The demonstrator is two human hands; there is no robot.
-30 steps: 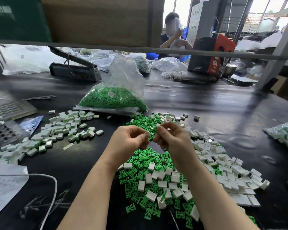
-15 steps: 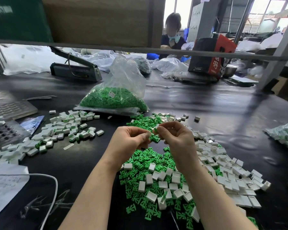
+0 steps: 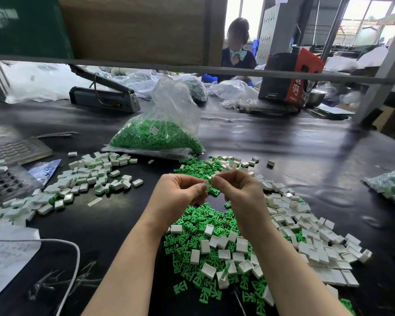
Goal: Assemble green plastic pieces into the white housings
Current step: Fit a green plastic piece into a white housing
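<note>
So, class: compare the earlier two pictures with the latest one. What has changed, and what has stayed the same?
Little moved. The left hand and right hand stay raised together over the green pieces, pinching a small white housing between their fingertips. The person across the table lowered their hands. The bag of green pieces and the white housings lie as before.

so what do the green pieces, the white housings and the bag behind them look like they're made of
Green pieces: apparently moulded plastic, matte, with uniform colour and crisp ribs. White housings: likely moulded plastic too, smooth with a faint sheen, thin hollow walls. Bag: thin clear plastic film, crinkled and glossy.
</note>
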